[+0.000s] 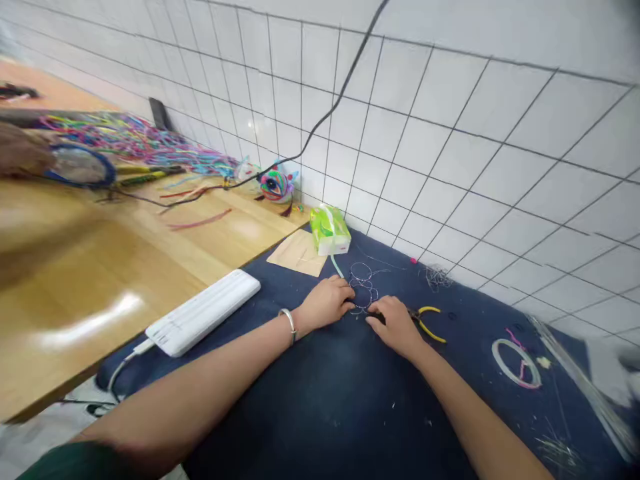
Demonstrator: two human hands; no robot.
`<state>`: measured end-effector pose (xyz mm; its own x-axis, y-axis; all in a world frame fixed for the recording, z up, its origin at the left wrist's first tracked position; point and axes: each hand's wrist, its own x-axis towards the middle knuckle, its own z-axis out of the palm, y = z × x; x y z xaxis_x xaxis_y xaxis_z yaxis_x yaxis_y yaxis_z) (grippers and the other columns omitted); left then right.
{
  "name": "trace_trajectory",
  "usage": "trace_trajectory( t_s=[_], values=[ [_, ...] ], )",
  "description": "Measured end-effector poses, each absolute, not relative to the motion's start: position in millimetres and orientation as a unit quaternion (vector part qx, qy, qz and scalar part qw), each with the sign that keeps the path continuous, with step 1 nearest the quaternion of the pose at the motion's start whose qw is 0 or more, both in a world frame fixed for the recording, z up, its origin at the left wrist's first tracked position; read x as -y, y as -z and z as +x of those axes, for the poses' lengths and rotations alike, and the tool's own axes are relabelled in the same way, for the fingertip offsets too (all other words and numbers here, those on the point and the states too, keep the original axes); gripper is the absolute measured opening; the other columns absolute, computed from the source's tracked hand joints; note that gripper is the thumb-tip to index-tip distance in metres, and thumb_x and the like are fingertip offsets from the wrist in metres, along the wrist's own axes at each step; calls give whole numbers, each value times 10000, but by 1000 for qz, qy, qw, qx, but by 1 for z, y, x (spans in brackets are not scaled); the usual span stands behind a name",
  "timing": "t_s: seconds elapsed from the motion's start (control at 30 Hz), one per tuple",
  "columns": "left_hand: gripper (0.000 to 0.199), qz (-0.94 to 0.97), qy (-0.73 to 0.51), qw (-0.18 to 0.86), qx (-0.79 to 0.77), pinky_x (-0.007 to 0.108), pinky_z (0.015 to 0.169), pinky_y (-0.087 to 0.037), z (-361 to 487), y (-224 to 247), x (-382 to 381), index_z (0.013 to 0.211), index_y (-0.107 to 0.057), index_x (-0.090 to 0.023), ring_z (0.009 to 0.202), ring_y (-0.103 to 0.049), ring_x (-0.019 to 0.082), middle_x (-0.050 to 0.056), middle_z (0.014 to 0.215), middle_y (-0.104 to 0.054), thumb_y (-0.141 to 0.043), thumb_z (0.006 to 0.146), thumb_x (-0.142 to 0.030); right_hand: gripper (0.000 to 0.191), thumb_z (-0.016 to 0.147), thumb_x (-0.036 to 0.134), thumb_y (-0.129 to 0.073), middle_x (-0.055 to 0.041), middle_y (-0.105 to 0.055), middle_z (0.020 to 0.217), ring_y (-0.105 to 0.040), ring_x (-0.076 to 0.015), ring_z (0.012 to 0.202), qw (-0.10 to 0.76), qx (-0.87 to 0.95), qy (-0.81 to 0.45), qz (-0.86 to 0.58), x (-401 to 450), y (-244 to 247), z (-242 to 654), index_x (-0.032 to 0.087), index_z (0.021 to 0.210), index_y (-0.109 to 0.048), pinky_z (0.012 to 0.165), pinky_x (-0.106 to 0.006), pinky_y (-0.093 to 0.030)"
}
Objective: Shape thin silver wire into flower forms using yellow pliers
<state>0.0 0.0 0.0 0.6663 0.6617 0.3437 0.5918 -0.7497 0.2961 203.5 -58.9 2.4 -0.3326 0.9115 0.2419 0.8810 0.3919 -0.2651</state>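
A white wall with dark grid lines (430, 147) backs the work area; below it, a dark blue cloth (325, 400) covers the surface at the centre and right of the frame. Near the centre, the left hand (327, 300) has its thumb and fingers drawn close together at the left edge of a set of thin wire loops (363, 290). The right hand (395, 325), fingers curled, is at the loops' lower right. The wire is too fine at this size to confirm whether either hand grips it. The loops lie between the hands and extend upward from them.

Pliers with yellow handles (431, 309) are immediately right of the right hand. Above the left hand are a brown sheet (295, 253) and a green tissue pack (330, 230). A wire tangle (437, 277) lies at centre right, a pale ring (497, 353) at lower right. A white device (205, 312) with a cable attached (116, 373) occupies the lower left; coloured strands (140, 140) are heaped at upper left.
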Motion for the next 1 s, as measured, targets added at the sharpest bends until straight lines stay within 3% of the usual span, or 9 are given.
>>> trace_trajectory(
  t_s=[0.33,1.0],
  values=[
    [207,918,-222,94,-316,329,797,-396,-4,-1,-4,898,-624,-180,855,-506,195,60,846,-582,-545,807,-349,241,759,367,-587,-50,-563,915,-476,-210,902,192,802,-20,-565,45,2,214,232,959,-585,792,-347,-351],
    [202,917,-226,122,-304,338,817,-398,-6,0,-5,932,-617,-183,884,-508,203,65,872,-580,-560,797,-323,221,712,370,-620,-36,-560,866,-478,-200,857,191,796,-32,-574,46,3,206,215,861,-571,767,-341,-350]
  ],
)
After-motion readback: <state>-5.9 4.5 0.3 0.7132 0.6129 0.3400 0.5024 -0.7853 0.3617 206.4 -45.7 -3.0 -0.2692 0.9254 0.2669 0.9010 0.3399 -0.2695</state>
